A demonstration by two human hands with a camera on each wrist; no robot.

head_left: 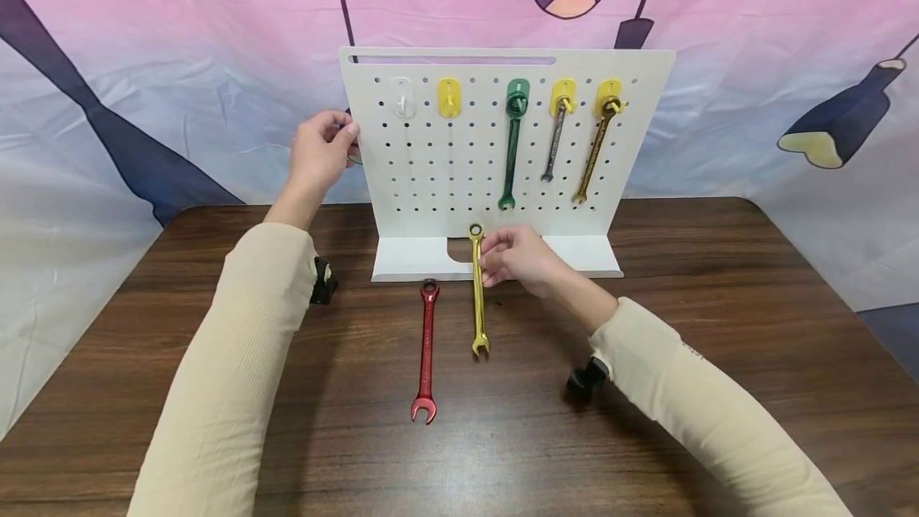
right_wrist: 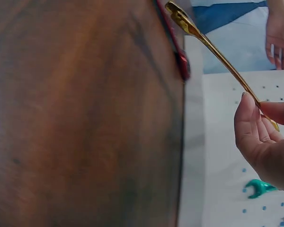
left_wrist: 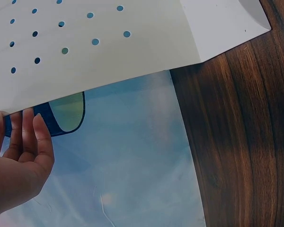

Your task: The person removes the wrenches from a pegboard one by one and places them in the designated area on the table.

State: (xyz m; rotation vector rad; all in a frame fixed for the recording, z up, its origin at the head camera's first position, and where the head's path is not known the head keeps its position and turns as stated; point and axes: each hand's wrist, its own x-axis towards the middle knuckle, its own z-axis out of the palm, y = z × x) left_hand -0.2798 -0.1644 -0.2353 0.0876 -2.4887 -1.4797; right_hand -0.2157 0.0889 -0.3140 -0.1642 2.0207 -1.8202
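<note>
My right hand [head_left: 522, 260] pinches a shiny yellow combination wrench [head_left: 479, 301] near its ring end. The wrench hangs with its open end down, and in the right wrist view its shaft [right_wrist: 222, 59] stands out beyond the fingertips. With thumb and fingers, my left hand [head_left: 321, 150] grips the left edge of a white pegboard [head_left: 438, 182]. The left wrist view shows its fingertips reaching behind that edge. On the table, in front of the board's base, lies a red combination wrench [head_left: 427, 349], ring end toward the board.
A white hook [head_left: 403, 98] and a yellow hook [head_left: 448, 96] on the pegboard carry nothing. To their right hang a green wrench [head_left: 511, 158], a small silver wrench [head_left: 555, 146] and a dark gold wrench [head_left: 596, 154]. The board stands on a brown wooden table [head_left: 345, 421] before a printed cloth [head_left: 237, 102].
</note>
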